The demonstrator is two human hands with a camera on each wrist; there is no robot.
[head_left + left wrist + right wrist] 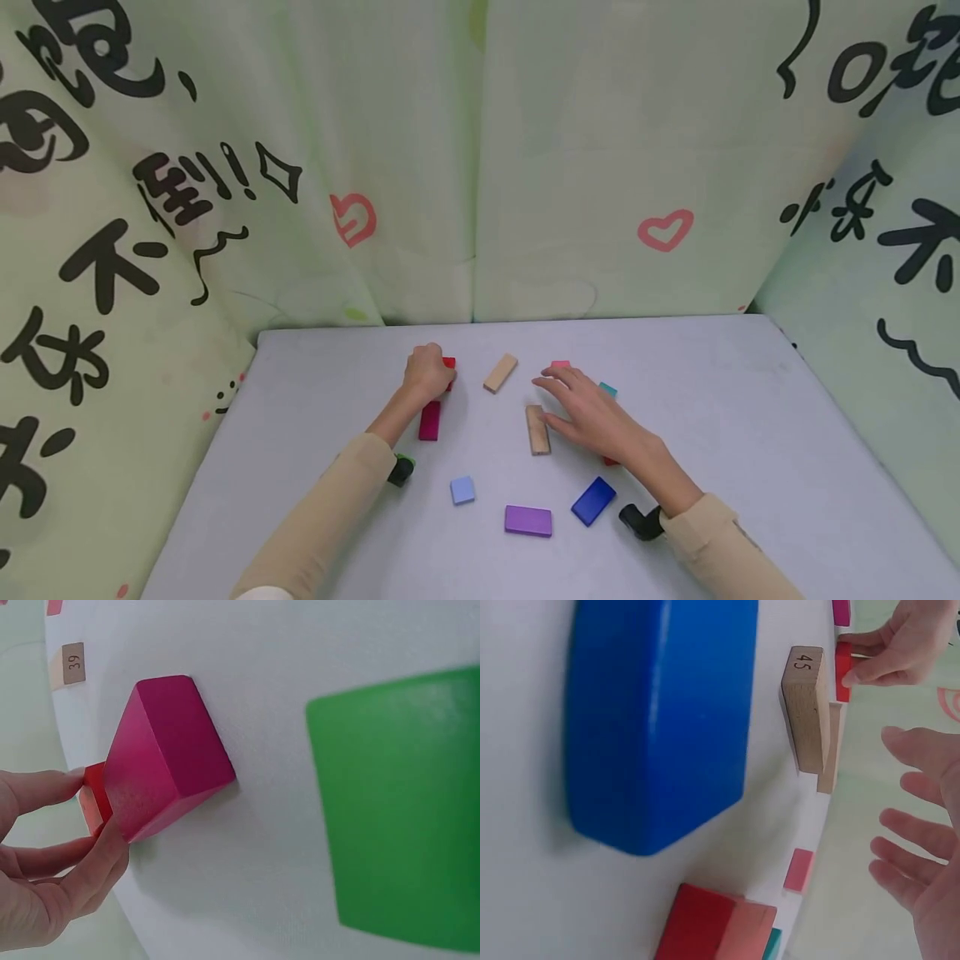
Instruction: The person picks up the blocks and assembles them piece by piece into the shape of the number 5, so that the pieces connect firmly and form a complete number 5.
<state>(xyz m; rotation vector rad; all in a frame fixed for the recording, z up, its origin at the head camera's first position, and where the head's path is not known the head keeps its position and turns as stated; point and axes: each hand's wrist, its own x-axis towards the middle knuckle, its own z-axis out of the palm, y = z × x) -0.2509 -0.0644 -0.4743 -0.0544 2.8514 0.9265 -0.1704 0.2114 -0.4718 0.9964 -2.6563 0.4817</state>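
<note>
At the back left of the table, my left hand (426, 372) pinches a red block (96, 780) between thumb and fingers. Just in front of that block lies a magenta block (430, 421). My right hand (592, 408) is spread with its fingers apart and holds nothing. It hovers near a wooden block (537, 429), which bears the number 45 in the right wrist view. Partly hidden around the right hand are a pink block (560, 364), a teal block (608, 389) and another red block (611, 461).
A second wooden block (500, 372) lies between the hands at the back. Nearer are a light blue block (462, 490), a purple block (528, 521) and a dark blue block (593, 501). A green block (405, 810) lies under the left wrist. Printed curtains (555, 167) surround the white table.
</note>
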